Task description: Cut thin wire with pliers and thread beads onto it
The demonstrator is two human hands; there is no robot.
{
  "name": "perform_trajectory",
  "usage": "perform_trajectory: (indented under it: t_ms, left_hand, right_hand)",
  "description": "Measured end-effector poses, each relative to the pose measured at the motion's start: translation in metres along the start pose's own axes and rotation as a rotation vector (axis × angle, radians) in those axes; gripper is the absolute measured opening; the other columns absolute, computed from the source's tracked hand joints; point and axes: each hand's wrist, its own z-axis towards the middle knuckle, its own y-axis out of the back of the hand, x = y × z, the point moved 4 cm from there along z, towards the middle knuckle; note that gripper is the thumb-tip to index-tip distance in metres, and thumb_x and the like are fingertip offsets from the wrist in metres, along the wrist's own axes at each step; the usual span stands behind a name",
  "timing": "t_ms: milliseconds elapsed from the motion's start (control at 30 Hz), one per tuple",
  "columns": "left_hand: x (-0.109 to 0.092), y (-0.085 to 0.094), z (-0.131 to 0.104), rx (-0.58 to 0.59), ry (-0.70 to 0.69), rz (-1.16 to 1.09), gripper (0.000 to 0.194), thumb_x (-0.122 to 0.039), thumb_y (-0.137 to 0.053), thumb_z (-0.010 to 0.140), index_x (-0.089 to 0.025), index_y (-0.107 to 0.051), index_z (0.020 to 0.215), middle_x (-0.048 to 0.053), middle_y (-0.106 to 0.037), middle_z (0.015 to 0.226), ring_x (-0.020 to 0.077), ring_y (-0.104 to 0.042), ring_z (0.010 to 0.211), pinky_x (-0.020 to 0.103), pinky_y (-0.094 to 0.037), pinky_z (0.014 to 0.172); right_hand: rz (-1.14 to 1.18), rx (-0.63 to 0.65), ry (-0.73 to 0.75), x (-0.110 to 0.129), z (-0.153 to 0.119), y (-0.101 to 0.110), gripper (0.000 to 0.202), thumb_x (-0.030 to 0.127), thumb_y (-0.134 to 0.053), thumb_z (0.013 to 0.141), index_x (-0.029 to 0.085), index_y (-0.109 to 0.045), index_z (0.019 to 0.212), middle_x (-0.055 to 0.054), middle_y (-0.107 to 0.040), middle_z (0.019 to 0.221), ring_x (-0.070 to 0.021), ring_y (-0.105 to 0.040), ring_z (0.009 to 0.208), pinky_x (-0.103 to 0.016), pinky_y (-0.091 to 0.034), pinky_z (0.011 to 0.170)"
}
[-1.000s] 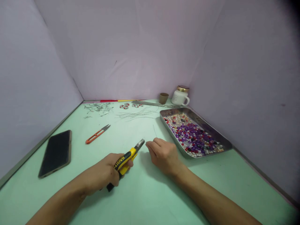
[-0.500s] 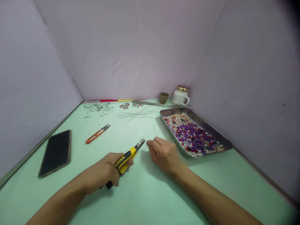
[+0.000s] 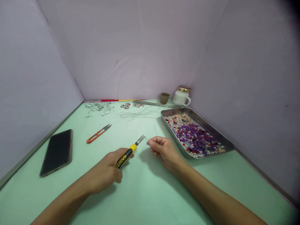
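My left hand (image 3: 110, 167) is wrapped round the yellow-and-black handles of a pair of pliers (image 3: 128, 153), whose metal jaws point up and to the right. Between thumb and forefinger, my right hand (image 3: 161, 150) pinches a thin wire (image 3: 155, 129). One end of the wire sticks up behind the fingers; a short bent end shows on the left, close to the tip of the jaws. Whether the jaws touch that end, I cannot tell. Just right of my right hand lies a metal tray (image 3: 174, 139) of purple, red, white and dark beads (image 3: 197, 134).
Orange thread snips (image 3: 98, 133) and a phone (image 3: 57, 151) lie at the left. Along the back are wire scraps (image 3: 99, 107), beaded pieces (image 3: 125, 106), loose wires (image 3: 138, 115), metal rods (image 3: 154, 103), a small brown cup (image 3: 164, 98) and a lidded white mug (image 3: 181, 97).
My left hand has rolled the pliers, and the handles now look closer together. My right hand has turned so its thumb and fingertips show, with the bent wire end more visible.
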Motion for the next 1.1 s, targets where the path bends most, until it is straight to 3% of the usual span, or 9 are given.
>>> perform_trajectory:
  t_ms: [233,433,600,933,1100]
  left_hand:
    - [0.002,-0.001,0.001,0.011,0.017,0.023,0.051,-0.009,-0.044,0.048,-0.018,-0.050,0.098,0.001,-0.050,0.084,0.0203,-0.043,0.079,0.028,-0.033,0.066]
    - [0.005,-0.001,0.001,-0.008,0.040,-0.001,0.048,-0.010,-0.044,0.048,-0.017,-0.052,0.095,0.002,-0.052,0.085,0.0211,-0.043,0.079,0.028,-0.033,0.065]
    - [0.002,-0.001,0.000,-0.005,0.032,-0.005,0.041,-0.011,-0.044,0.047,-0.017,-0.052,0.087,0.001,-0.051,0.082,0.0209,-0.042,0.078,0.027,-0.032,0.062]
    - [0.005,-0.002,0.001,0.007,0.006,0.094,0.039,-0.010,-0.042,0.048,-0.018,-0.047,0.085,0.000,-0.049,0.081,0.0175,-0.043,0.075,0.027,-0.033,0.063]
    - [0.011,-0.004,0.003,-0.014,-0.001,0.118,0.040,-0.012,-0.040,0.048,-0.017,-0.049,0.087,0.000,-0.052,0.084,0.0188,-0.044,0.076,0.027,-0.034,0.063]
  right_hand:
    - [-0.108,-0.044,-0.008,-0.002,-0.001,-0.001,0.019,0.032,-0.063,0.061,0.014,-0.057,0.060,0.004,-0.050,0.046,-0.0059,-0.037,0.038,-0.019,-0.029,0.039]
    - [-0.442,-0.168,0.213,0.006,-0.004,0.002,0.014,0.028,-0.056,0.067,0.015,-0.060,0.061,0.001,-0.052,0.050,-0.0094,-0.044,0.045,-0.021,-0.033,0.043]
    - [-0.576,-0.161,0.339,0.008,-0.007,0.003,0.013,0.025,-0.053,0.070,0.016,-0.061,0.064,0.000,-0.055,0.052,-0.0104,-0.046,0.047,-0.021,-0.036,0.045]
    - [-0.604,-0.141,0.298,0.006,-0.005,0.001,0.015,0.027,-0.053,0.071,0.016,-0.060,0.064,0.000,-0.056,0.052,-0.0107,-0.047,0.047,-0.021,-0.036,0.045]
    - [-0.823,-0.150,0.487,0.012,-0.012,-0.001,0.013,0.021,-0.051,0.074,0.017,-0.061,0.067,0.000,-0.057,0.056,-0.0101,-0.049,0.050,-0.021,-0.035,0.050]
